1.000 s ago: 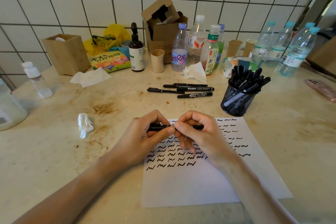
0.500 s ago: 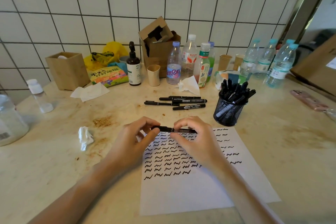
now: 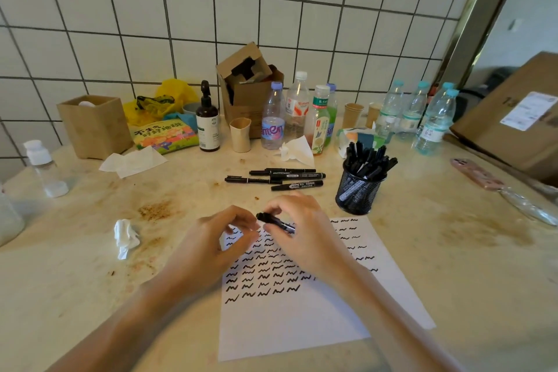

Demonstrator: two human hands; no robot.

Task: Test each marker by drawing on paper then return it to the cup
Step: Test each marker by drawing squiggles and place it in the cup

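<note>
Head view of a stained table (image 3: 453, 251) bearing a sheet of paper (image 3: 302, 326) with rows of black squiggles. Both forearms enter from 6 o'clock and meet over the paper's top edge. Right hand (image 3: 308, 235): fingers curled, pinching a black marker (image 3: 276, 222) that lies nearly level, its cap end toward 9 o'clock. Left hand (image 3: 211, 244): thumb and fingertips drawn together just beside that end; whether they hold anything cannot be told. Mesh cup (image 3: 357, 192) full of markers stands at 2 o'clock from the hands; four loose markers (image 3: 277, 178) lie at 12 o'clock.
</note>
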